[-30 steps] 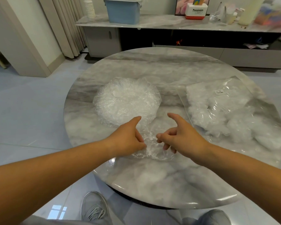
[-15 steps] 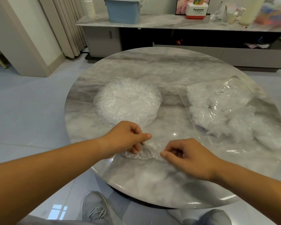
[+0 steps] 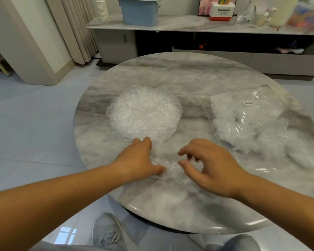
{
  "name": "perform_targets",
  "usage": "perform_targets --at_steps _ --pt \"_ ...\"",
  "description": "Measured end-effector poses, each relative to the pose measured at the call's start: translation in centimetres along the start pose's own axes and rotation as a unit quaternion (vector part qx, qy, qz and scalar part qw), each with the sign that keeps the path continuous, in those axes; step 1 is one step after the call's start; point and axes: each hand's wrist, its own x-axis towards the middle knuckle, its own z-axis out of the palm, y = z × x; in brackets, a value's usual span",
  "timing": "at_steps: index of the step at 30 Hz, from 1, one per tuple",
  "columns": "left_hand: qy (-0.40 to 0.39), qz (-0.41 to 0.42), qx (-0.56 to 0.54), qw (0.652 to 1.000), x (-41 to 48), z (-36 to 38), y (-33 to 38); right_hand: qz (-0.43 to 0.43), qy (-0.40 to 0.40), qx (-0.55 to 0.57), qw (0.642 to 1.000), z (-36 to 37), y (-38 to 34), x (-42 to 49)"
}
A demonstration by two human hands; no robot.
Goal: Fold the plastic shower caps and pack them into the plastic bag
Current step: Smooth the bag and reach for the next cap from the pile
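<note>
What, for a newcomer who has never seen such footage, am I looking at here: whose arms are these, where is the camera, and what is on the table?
There is no machine here. A person is working with two bare hands, and the single camera sits on that person's head, looking forward and down. That is why both arms reach in from the bottom edge and a grey shoe shows below.

The surface is a round marble table. On it lie a round stack of clear shower caps and, to the right, a clear plastic bag with packed caps inside.

Between the hands lies one crumpled cap. The left hand touches it with its fingertips. The right hand hovers over it with loosely curled fingers, not plainly holding anything.
</note>
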Motion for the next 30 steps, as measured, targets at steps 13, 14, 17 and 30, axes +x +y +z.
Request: perform_targets --at_steps 13,14,17,30 --pt "-0.066 -0.017 -0.112 0.991 -0.1 -2.2 0.6 -0.075 -0.220 -0.108 0.967 2.9 1.4 -1.9" --pt "-0.088 -0.029 -0.212 0.973 -0.4 -2.1 1.0 -0.073 -0.220 -0.111 0.966 2.9 1.3 -1.9" --pt "-0.138 -0.039 -0.420 0.896 -1.0 -1.5 2.2 -0.071 -0.233 -0.113 0.963 2.9 1.0 -1.7" --pt "-0.200 -0.002 -0.360 0.911 -1.2 1.0 3.3 0.251 -0.108 -0.061 0.960 0.3 1.9 -1.0"
